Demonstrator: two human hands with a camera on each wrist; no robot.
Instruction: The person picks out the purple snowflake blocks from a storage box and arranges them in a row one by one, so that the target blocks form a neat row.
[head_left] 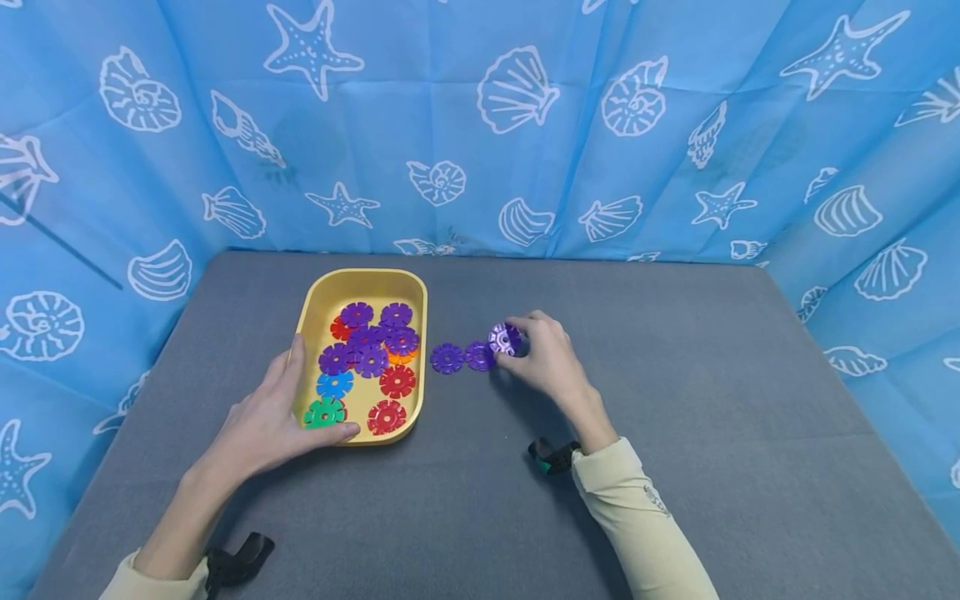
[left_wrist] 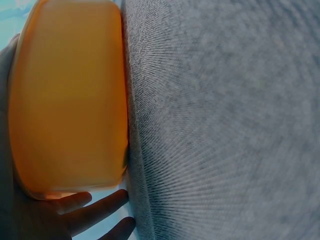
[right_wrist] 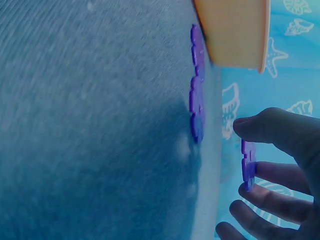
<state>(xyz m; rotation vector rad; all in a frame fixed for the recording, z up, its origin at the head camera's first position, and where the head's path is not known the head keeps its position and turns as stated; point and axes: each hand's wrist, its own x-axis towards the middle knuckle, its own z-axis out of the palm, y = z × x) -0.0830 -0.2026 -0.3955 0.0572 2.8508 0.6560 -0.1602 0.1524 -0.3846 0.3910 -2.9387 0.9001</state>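
Looks to me like the job is laying purple discs out in a row, so here's my take on doing it cleanly. The right hand (head_left: 551,354) has a purple disc (head_left: 503,339) pinched by its edges, thumb on one side and fingertips on the other, and the right wrist view shows it lifted clear of the tabletop (head_left: 675,400). The inner disc (head_left: 447,358) sits flat just right of the yellow tray (head_left: 375,285), with the outer disc (head_left: 480,357) next along.

I'd tilt the held one level before letting go, and lower it just past the outer disc so it doesn't land on top and shove the row crooked. A light pinch is plenty; squeeze thin plastic and it could flick away.

The left hand (head_left: 266,421) is spread wide around the tray's near left corner, thumb over the near rim. Good for steadying it, just don't nudge it into the row.

Brands? There's a small dark mark on the right sleeve (head_left: 637,517), maybe lettering, too tiny to read. I can't make out any writing on the tray or discs.
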